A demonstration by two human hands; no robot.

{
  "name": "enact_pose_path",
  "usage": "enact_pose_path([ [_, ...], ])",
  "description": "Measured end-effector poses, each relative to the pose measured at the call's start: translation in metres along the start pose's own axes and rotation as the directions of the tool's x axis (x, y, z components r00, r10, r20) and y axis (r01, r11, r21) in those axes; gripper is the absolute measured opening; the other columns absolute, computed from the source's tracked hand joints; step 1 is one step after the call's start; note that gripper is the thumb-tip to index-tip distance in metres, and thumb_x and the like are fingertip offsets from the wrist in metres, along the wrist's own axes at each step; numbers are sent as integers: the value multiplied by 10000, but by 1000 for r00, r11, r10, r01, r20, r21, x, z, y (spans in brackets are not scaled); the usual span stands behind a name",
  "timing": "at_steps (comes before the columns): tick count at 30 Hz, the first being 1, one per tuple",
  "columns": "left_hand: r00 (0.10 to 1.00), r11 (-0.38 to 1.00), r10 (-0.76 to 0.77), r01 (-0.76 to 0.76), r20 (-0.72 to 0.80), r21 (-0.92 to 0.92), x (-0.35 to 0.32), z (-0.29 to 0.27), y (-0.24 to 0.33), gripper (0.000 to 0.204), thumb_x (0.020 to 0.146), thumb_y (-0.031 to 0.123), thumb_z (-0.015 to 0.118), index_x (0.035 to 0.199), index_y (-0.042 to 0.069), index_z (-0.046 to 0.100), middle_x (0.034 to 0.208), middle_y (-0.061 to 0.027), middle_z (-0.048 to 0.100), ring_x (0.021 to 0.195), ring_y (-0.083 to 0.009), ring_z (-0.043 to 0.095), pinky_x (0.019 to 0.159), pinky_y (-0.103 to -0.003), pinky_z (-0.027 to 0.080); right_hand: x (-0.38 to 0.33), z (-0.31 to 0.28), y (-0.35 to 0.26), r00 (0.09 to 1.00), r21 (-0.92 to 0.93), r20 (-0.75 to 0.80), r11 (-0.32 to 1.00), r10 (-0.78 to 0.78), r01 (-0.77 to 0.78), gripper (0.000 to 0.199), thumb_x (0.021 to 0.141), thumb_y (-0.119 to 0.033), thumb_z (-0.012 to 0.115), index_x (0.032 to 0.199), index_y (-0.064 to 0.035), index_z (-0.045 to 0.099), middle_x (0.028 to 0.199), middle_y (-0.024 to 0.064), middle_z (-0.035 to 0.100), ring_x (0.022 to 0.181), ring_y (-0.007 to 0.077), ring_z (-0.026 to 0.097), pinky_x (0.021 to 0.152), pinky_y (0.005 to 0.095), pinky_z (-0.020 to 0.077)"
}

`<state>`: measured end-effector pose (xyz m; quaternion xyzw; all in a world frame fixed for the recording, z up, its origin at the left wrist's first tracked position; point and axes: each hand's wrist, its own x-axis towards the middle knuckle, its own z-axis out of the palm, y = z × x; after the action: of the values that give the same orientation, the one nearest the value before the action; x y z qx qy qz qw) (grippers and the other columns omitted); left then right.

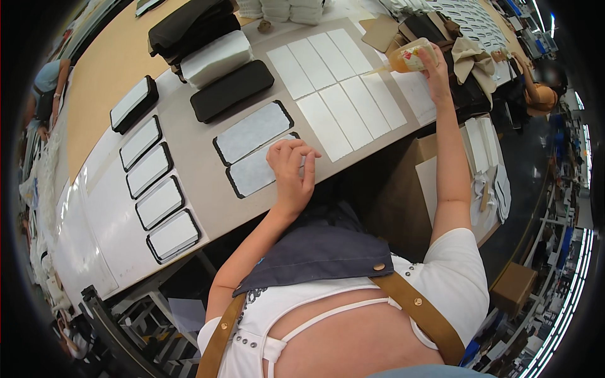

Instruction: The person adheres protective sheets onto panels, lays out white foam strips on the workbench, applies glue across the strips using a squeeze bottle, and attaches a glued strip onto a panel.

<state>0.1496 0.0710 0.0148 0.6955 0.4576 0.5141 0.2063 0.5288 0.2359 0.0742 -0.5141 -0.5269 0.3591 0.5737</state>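
Observation:
My right hand (436, 79) is wrapped round a clear squeeze bottle (403, 58) of amber liquid. The bottle lies tilted, its thin nozzle pointing left over the far right of two rows of white rectangular sheets (345, 112). Loosely bent, the fingers of my left hand (292, 173) are apart, with nothing visible in them. That hand is over the right end of a pale panel with black edges (252, 173) and hides part of it. A matching panel (255, 132) lies just beyond.
Beyond the panels lie a stack of black pieces (233, 90), a white stack (217, 58) and dark folded material (192, 28). Several black-edged white pieces (151, 179) line the table's left. Dark and beige material (472, 60) is heaped right of the bottle. Other people work at both sides.

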Motion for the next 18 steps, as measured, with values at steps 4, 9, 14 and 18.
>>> enact_pose_path([
  [4, 1000, 1000, 7, -7, -1, 16, 1, 0, 2, 69, 942, 95, 604, 883, 89, 640, 984, -50, 596, 1024, -259, 479, 961, -403, 313, 5, 4, 2, 1000, -49, 9, 999, 12, -12, 598, 874, -446, 783, 1280, -66, 565, 1143, 28, 623, 1043, 109, 619, 879, 260, 513],
  [9, 1000, 1000, 7, -7, -2, 10, 1, 0, 1, 44, 925, 92, 623, 889, 98, 647, 992, -47, 588, 1021, -268, 477, 954, -411, 313, 4, 4, -1, 1000, -99, 7, 995, 4, -3, 566, 869, -444, 786, 1247, -70, 592, 1112, 25, 637, 1010, 103, 625, 854, 257, 515],
  [14, 1000, 1000, 16, -16, -2, 22, 1, 0, 2, 73, 946, 95, 605, 884, 85, 642, 983, -52, 595, 1017, -261, 478, 953, -400, 319, -4, -6, -7, 999, -108, 15, 993, 45, -43, 513, 884, -410, 773, 1229, -71, 602, 1089, 22, 646, 993, 90, 625, 846, 251, 502],
  [18, 1000, 1000, 8, -8, 3, 22, 1, 0, 2, 74, 949, 96, 603, 889, 86, 645, 993, -57, 594, 1027, -263, 478, 958, -399, 318, -16, -14, -15, 996, -113, 45, 991, 74, -69, 500, 891, -401, 765, 1225, -69, 600, 1091, 21, 645, 993, 94, 625, 867, 251, 497],
])
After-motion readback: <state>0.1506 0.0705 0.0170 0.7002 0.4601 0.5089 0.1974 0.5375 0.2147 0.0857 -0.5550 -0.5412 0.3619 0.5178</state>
